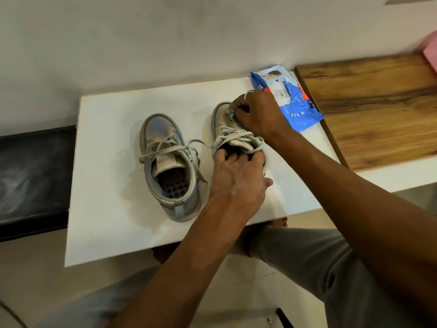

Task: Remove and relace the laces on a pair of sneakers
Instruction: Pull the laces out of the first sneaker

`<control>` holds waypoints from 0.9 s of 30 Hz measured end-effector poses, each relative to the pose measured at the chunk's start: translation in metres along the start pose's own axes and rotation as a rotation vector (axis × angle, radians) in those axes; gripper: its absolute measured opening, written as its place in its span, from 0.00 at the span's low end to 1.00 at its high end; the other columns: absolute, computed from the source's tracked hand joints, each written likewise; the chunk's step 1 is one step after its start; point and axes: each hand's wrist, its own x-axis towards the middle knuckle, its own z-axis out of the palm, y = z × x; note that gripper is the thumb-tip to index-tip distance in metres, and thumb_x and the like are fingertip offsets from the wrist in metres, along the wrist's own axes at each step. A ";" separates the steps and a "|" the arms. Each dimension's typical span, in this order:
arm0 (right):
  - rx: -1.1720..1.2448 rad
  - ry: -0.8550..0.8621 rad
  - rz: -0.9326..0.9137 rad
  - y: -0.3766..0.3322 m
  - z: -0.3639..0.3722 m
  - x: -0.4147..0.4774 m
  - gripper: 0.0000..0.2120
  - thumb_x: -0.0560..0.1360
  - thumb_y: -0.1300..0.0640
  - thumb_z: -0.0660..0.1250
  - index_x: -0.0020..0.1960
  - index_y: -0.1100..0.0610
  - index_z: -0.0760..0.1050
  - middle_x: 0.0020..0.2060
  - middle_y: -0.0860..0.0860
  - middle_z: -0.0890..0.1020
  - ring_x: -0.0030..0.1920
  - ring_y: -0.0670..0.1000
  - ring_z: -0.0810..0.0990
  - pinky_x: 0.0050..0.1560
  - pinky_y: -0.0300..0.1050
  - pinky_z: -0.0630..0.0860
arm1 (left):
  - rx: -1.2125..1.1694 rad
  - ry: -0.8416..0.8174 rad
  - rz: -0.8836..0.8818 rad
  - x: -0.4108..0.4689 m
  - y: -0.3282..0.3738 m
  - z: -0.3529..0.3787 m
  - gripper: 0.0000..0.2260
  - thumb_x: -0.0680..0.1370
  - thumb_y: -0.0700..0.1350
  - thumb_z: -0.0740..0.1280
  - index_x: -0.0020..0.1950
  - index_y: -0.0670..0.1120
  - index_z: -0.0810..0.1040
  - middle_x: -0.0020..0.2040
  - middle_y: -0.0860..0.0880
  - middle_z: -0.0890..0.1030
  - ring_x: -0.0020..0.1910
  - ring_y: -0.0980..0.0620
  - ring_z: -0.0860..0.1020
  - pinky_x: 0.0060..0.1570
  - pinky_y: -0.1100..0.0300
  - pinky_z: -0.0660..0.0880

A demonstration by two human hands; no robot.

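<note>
Two sneakers stand on the bench: the held sneaker (222,124), under the fingers of both hands, and the other sneaker (165,162), left of the fingers and apart from them. Two laces, one per shoe: the held lace (236,134) crossing between the two sets of fingers, and the other lace (165,150), left of them. Two hands: the left hand (236,178), fingers curled into the held sneaker's opening, and the right hand (259,112), pinching the held lace at the toe. One ring (248,93) on a right finger. One blue packet (293,107) just beyond the right fingers. One white bench (113,185). One wooden board (378,110), right of the fingers
</note>
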 end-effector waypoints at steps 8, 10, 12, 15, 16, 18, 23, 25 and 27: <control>-0.037 -0.024 -0.088 -0.004 -0.006 0.022 0.11 0.77 0.59 0.66 0.55 0.53 0.84 0.51 0.52 0.83 0.52 0.51 0.79 0.52 0.41 0.73 | 0.011 -0.003 -0.004 0.003 0.001 0.004 0.23 0.79 0.62 0.60 0.68 0.51 0.68 0.69 0.47 0.74 0.69 0.44 0.69 0.68 0.47 0.56; -0.092 -0.112 -0.200 -0.010 -0.005 0.025 0.11 0.77 0.61 0.66 0.56 0.54 0.84 0.52 0.53 0.82 0.53 0.52 0.78 0.52 0.41 0.71 | 0.009 0.000 -0.007 0.003 0.001 0.005 0.23 0.79 0.62 0.60 0.69 0.51 0.68 0.69 0.46 0.73 0.69 0.44 0.69 0.68 0.47 0.55; -0.152 -0.141 -0.318 -0.016 -0.001 0.025 0.13 0.77 0.62 0.66 0.57 0.54 0.84 0.53 0.53 0.82 0.56 0.54 0.77 0.53 0.42 0.71 | 0.007 0.009 -0.011 0.003 0.001 0.005 0.23 0.79 0.62 0.60 0.69 0.51 0.68 0.69 0.46 0.74 0.69 0.44 0.69 0.68 0.47 0.55; -0.211 -0.180 -0.376 -0.015 0.000 0.028 0.16 0.76 0.66 0.64 0.59 0.54 0.83 0.56 0.52 0.81 0.57 0.55 0.75 0.52 0.41 0.69 | -0.001 0.010 -0.013 0.003 0.002 0.005 0.23 0.79 0.62 0.60 0.69 0.51 0.68 0.69 0.46 0.74 0.69 0.43 0.69 0.69 0.47 0.55; -0.220 -0.200 -0.391 -0.016 -0.003 0.028 0.16 0.76 0.66 0.64 0.58 0.54 0.83 0.56 0.52 0.81 0.57 0.55 0.75 0.53 0.43 0.71 | -0.005 0.009 -0.015 0.003 0.002 0.004 0.23 0.79 0.62 0.60 0.69 0.51 0.68 0.69 0.46 0.74 0.69 0.43 0.69 0.69 0.47 0.54; -0.229 -0.243 -0.459 -0.020 -0.006 0.030 0.17 0.74 0.68 0.65 0.56 0.53 0.84 0.55 0.50 0.82 0.55 0.54 0.75 0.53 0.49 0.74 | -0.012 0.010 -0.022 0.003 0.003 0.004 0.23 0.79 0.62 0.59 0.69 0.51 0.68 0.68 0.46 0.74 0.68 0.43 0.70 0.69 0.47 0.55; -0.324 -0.330 -0.643 -0.024 -0.013 0.036 0.17 0.70 0.67 0.68 0.52 0.49 0.84 0.50 0.47 0.83 0.52 0.55 0.74 0.50 0.54 0.73 | -0.016 -0.006 -0.031 0.001 0.005 0.004 0.22 0.80 0.61 0.58 0.69 0.50 0.68 0.66 0.46 0.76 0.65 0.43 0.72 0.66 0.46 0.57; -0.320 -0.288 -0.584 -0.015 -0.017 0.046 0.19 0.69 0.70 0.68 0.53 0.51 0.84 0.50 0.50 0.83 0.52 0.56 0.74 0.50 0.55 0.74 | -0.021 -0.006 -0.036 0.002 0.004 0.006 0.21 0.80 0.61 0.58 0.68 0.50 0.68 0.64 0.46 0.77 0.64 0.43 0.73 0.65 0.46 0.57; -0.300 -0.267 -0.511 -0.011 -0.018 0.052 0.20 0.68 0.72 0.69 0.54 0.52 0.84 0.50 0.52 0.82 0.52 0.56 0.76 0.51 0.55 0.76 | -0.017 -0.014 -0.040 0.002 0.003 0.007 0.21 0.80 0.61 0.58 0.68 0.50 0.68 0.65 0.46 0.77 0.65 0.43 0.72 0.65 0.46 0.57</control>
